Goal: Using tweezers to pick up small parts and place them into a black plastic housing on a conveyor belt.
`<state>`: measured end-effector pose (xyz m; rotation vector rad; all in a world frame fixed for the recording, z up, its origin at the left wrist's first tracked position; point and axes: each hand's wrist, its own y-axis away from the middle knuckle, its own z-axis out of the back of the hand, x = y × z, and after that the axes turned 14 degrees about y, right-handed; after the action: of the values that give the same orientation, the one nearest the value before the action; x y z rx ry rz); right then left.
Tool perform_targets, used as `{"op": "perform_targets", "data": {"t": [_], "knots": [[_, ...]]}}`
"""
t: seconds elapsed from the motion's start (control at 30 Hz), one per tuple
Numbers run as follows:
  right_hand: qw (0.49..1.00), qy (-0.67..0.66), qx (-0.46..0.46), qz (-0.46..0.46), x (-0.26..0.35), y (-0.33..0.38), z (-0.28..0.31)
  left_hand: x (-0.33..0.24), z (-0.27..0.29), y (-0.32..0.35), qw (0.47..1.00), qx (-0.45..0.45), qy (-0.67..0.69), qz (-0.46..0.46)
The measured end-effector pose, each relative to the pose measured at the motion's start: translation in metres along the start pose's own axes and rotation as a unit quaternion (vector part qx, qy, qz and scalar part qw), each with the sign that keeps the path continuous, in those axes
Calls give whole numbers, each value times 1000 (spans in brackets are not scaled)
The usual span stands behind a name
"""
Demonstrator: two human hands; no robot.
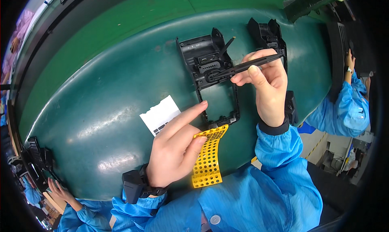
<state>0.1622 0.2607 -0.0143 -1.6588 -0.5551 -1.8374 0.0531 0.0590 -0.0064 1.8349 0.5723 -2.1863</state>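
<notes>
My left hand (176, 147) grips a yellow perforated sheet (208, 157) between thumb and fingers, index finger stretched toward the lower edge of a black plastic housing (210, 69) lying on the green conveyor belt (101, 102). My right hand (265, 80) pinches a thin black stick tool (243, 66), its tip resting on the housing's middle. Both forearms wear blue sleeves, and a black device is strapped to my left wrist.
A second black housing (269, 35) lies behind my right hand. A white label card (159, 115) sits left of my left hand. Other people in blue sleeves work at the right (348, 102) and lower left (60, 193), where black parts (36, 159) lie.
</notes>
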Motion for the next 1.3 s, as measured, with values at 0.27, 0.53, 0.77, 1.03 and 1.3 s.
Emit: {"op": "perform_targets", "data": {"t": [0.27, 0.53, 0.77, 1.03, 1.3], "knots": [[1000, -13, 7, -5, -2, 0, 3, 0, -1, 0, 1000, -1, -2, 4], [1000, -14, 6, 3, -2, 0, 2, -2, 0, -1, 1000, 2, -6, 7], [997, 1, -32, 70, 1, 9, -7, -1, -3, -2, 1000, -2, -12, 2], [900, 275, -68, 332, -2, 19, -12, -7, -5, -4, 999, 0, -39, 6], [925, 267, -229, 144, 25, 12, 41, -12, 0, -16, 999, 14, 10, 27]]}}
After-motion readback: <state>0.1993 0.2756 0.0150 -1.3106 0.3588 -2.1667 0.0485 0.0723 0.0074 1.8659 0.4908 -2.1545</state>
